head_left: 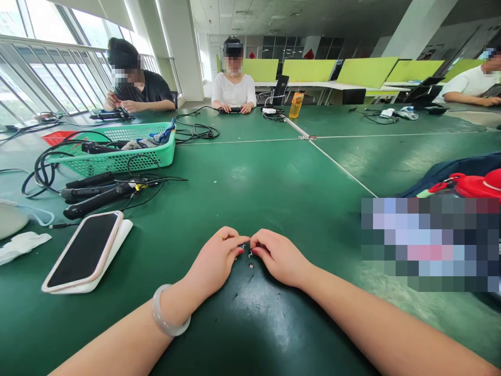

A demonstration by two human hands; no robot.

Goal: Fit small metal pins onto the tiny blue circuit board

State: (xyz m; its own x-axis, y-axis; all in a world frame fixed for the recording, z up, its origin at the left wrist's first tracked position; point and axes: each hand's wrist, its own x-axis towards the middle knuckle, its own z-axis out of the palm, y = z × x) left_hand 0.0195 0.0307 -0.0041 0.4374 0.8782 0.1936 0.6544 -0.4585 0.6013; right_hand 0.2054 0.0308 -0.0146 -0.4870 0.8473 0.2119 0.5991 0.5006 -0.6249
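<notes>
My left hand (215, 261) and my right hand (279, 258) meet low over the green table (242, 198), their fingertips nearly touching. Thumb and fingers of the left are pinched at a tiny metallic piece (242, 246). The right is pinched too, with a small bent silvery piece (250, 254) at its fingertips. Both pieces are too small to name. Just below, a tiny pinkish-brown piece (251, 266) lies on the tabletop. A pale bangle (169, 310) circles my left wrist.
To the left lie a phone (84, 250), black cabled tools (104, 196) and a green basket (117, 159) with cables and gloves. A red item (477, 185) and dark bag are at right. Farther back are an orange bottle (296, 104) and several people seated at tables.
</notes>
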